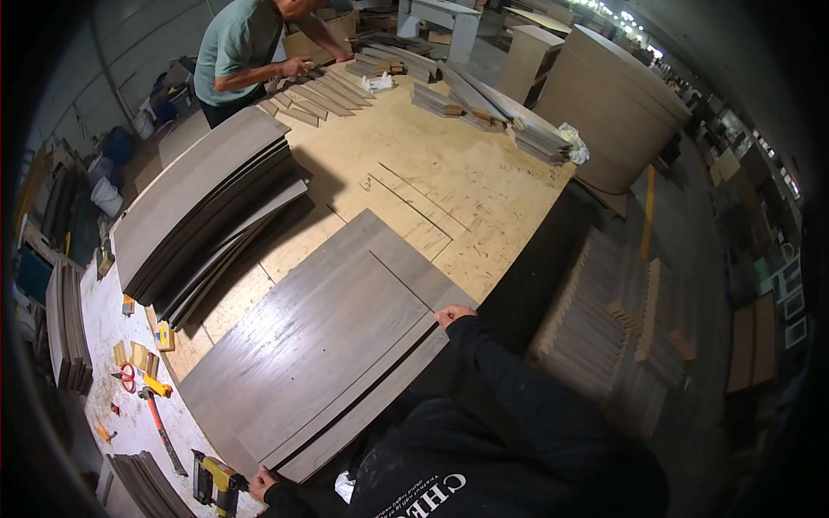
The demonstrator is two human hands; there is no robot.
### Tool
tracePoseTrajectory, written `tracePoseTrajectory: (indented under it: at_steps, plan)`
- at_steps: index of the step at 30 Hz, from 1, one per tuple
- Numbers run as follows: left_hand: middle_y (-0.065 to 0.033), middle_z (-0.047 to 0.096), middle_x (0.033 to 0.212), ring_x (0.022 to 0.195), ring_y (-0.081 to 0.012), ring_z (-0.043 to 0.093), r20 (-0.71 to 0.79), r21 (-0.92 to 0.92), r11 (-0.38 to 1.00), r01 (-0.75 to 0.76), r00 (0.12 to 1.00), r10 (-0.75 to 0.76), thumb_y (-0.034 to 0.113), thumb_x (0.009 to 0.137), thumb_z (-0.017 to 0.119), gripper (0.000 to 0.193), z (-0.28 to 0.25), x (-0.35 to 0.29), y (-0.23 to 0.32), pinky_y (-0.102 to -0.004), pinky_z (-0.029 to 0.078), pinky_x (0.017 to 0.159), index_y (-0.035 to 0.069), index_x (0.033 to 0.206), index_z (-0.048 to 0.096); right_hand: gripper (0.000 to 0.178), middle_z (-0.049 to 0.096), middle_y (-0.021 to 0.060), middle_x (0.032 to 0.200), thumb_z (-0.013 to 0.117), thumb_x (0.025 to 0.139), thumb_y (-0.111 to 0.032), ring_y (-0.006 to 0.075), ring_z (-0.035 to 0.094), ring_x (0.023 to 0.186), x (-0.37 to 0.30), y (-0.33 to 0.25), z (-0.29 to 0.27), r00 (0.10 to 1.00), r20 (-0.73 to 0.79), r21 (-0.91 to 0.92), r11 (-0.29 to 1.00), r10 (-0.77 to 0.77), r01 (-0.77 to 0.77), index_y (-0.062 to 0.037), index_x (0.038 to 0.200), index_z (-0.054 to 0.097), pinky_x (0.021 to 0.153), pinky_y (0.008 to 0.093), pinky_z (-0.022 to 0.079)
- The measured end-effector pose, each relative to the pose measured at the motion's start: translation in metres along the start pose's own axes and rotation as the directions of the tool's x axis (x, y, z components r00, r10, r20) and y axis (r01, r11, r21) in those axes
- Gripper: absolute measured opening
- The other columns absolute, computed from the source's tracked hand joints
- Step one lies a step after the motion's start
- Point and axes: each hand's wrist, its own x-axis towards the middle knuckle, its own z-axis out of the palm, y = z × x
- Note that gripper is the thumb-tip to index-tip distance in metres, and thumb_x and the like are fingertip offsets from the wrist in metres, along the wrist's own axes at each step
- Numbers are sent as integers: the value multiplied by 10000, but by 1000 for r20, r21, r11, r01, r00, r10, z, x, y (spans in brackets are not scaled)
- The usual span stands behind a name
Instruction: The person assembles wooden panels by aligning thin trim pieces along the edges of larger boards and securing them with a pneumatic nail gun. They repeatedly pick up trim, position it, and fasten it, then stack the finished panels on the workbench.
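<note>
A large grey wood-grain panel (pixel 302 319) lies on the work table. Along its near edge runs a long grey board strip (pixel 371 413), with a dark gap between the two. My right hand (pixel 454 315) is closed on the strip's far right end, at the panel's corner. At the near left end my left hand (pixel 262 482) grips the same strip, fingers partly hidden. Just left of that hand lies a yellow and black nail gun (pixel 218 483). Farther left are a hammer (pixel 159 425) with an orange and black handle and red-handled scissors (pixel 128 377).
A tall stack of curved grey panels (pixel 207 198) stands beyond the panel. Across the plywood table (pixel 484 203), a co-worker (pixel 246 56) handles small wood strips (pixel 324 97). More strips (pixel 540 141) lie along the far edge. Stacked boards (pixel 596 337) stand on the floor at right.
</note>
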Motion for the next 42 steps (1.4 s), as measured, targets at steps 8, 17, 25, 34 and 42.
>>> tracePoseTrajectory:
  at_steps: [8,17,25,34,42]
  plan:
    - [-45,504,555,512,-122,448,135,132,989,-61,990,43,292,788,660,331,-5,-3,26,-278,387,492,-1,678,555,285,640,113,751,654,718,-317,247,619,724,13,16,-3,988,151,74,997,6,-17,-68,857,657,679,339,486]
    - [-195,490,1000,976,-366,460,183,351,822,-449,894,410,235,379,852,894,7,-18,61,-426,383,861,-10,1146,464,772,468,183,1158,720,624,-434,326,467,1077,-7,-43,-30,836,374,-378,758,-401,532,-29,1221,444,910,366,400]
    - [-175,527,958,924,-333,513,152,403,856,-322,947,284,236,354,871,839,10,-14,59,-392,425,827,-16,1063,502,764,501,185,1082,738,588,-454,345,510,1006,-3,-31,-21,848,320,-335,787,-422,518,-25,1170,490,867,381,433]
    - [-162,539,942,896,-328,520,164,372,866,-335,942,294,254,338,870,822,9,-12,60,-391,427,806,-12,1029,513,742,506,172,1059,738,593,-421,336,521,993,0,-29,-21,850,333,-322,798,-408,509,-40,1179,490,857,374,444]
    - [-116,586,865,823,-221,564,184,72,968,-239,957,223,152,583,794,522,-6,-4,31,-325,461,733,-40,1011,567,381,600,107,879,675,699,-295,235,593,799,23,1,-9,880,294,-120,900,-372,420,-51,987,627,700,304,472]
